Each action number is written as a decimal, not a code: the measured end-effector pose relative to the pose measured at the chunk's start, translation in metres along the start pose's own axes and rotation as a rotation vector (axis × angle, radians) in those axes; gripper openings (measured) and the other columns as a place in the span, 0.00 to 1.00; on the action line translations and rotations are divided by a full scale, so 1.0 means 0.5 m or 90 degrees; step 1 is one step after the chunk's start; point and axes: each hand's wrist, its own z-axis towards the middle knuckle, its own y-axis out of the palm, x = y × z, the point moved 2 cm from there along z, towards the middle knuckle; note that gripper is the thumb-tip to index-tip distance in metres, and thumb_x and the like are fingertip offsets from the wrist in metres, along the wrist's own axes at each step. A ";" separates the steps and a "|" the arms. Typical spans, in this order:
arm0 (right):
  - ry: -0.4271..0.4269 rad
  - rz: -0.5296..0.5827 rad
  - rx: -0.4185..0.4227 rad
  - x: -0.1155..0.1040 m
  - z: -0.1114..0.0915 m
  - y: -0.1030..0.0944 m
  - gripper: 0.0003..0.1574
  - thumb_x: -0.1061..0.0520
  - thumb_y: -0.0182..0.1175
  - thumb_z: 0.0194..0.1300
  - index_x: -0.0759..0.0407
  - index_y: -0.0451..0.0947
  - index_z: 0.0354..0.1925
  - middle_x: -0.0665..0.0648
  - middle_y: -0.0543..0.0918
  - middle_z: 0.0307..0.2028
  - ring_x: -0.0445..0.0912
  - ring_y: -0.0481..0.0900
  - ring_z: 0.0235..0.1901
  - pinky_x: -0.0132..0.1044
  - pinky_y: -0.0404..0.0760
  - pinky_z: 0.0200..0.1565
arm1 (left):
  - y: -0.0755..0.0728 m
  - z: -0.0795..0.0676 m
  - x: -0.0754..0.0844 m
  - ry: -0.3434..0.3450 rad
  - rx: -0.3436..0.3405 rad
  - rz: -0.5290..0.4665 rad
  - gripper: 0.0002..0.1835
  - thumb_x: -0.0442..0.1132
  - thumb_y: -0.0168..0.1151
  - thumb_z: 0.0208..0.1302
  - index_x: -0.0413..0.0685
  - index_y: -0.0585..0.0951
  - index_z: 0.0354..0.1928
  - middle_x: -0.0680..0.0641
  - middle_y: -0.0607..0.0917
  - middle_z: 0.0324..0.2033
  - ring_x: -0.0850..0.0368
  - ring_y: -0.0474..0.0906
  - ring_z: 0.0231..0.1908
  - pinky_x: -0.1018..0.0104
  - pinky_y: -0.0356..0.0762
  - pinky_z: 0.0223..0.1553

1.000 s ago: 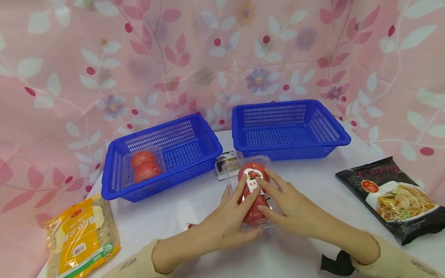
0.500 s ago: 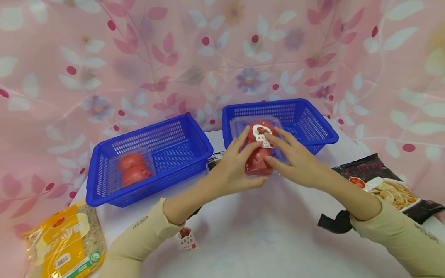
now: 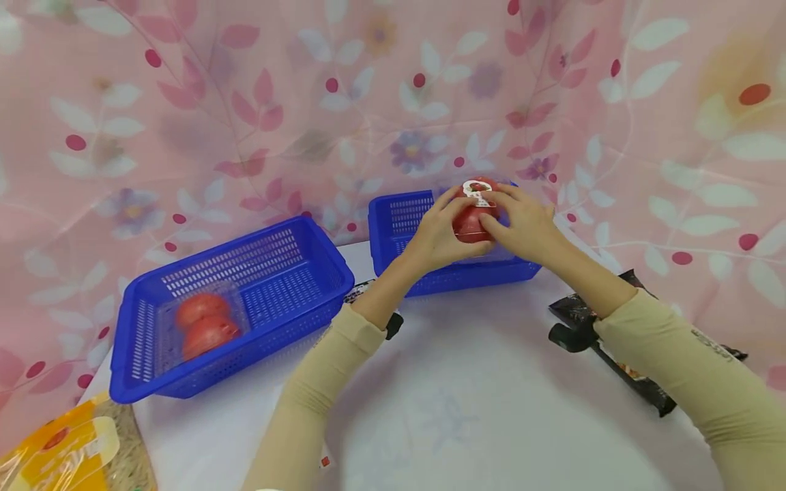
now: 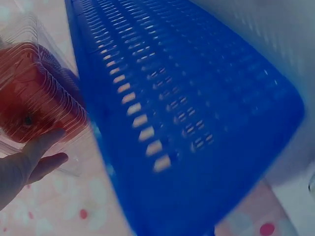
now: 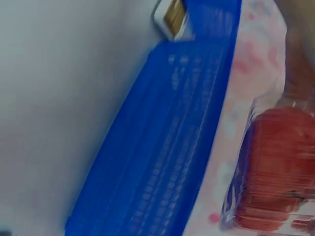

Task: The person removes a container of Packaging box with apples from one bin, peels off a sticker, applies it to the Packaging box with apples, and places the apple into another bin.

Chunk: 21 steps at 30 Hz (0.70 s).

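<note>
Both hands hold a clear plastic box of tomatoes (image 3: 474, 222), with a white label on its top, above the right blue basket (image 3: 473, 277). My left hand (image 3: 434, 235) grips the box's left side and my right hand (image 3: 525, 226) grips its right side. In the left wrist view, the box (image 4: 30, 93) is up beyond the basket's rim, a thumb and finger at its edge. Seen from the right wrist, the box (image 5: 278, 167) is likewise apart from the basket wall (image 5: 147, 147); most of the right hand is out of that picture.
In the left blue basket (image 3: 288, 290) lies another box of tomatoes (image 3: 205, 326). A yellow food bag (image 3: 74, 447) sits at the front left. Under the right forearm are a black noodle packet (image 3: 651, 394) and a black strap (image 3: 572, 337). A small box (image 3: 359, 290) stands between the baskets.
Both hands have lifted the box of tomatoes off the table and carried it forward over the right basket. The head view has shifted, so the baskets appear further left.
</note>
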 end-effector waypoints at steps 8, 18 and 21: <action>0.019 -0.025 -0.040 0.092 0.052 0.014 0.29 0.47 0.47 0.65 0.62 0.70 0.57 0.68 0.68 0.58 0.64 0.63 0.58 0.68 0.60 0.51 | 0.090 0.078 -0.051 -0.058 -0.014 -0.035 0.36 0.55 0.68 0.49 0.50 0.71 0.59 0.48 0.66 0.62 0.54 0.64 0.58 0.68 0.73 0.49; 0.000 0.026 -0.121 0.165 0.063 0.092 0.27 0.51 0.48 0.66 0.68 0.69 0.56 0.70 0.71 0.55 0.64 0.65 0.57 0.60 0.62 0.56 | 0.146 0.078 -0.097 -0.116 -0.091 0.016 0.37 0.58 0.68 0.47 0.50 0.73 0.58 0.47 0.69 0.61 0.52 0.64 0.59 0.63 0.73 0.50; -0.002 0.039 -0.119 0.178 0.060 0.111 0.26 0.52 0.48 0.67 0.69 0.70 0.55 0.71 0.72 0.54 0.64 0.65 0.57 0.60 0.61 0.56 | 0.154 0.077 -0.102 -0.116 -0.120 0.047 0.37 0.58 0.68 0.46 0.51 0.73 0.58 0.46 0.69 0.61 0.50 0.64 0.60 0.62 0.72 0.51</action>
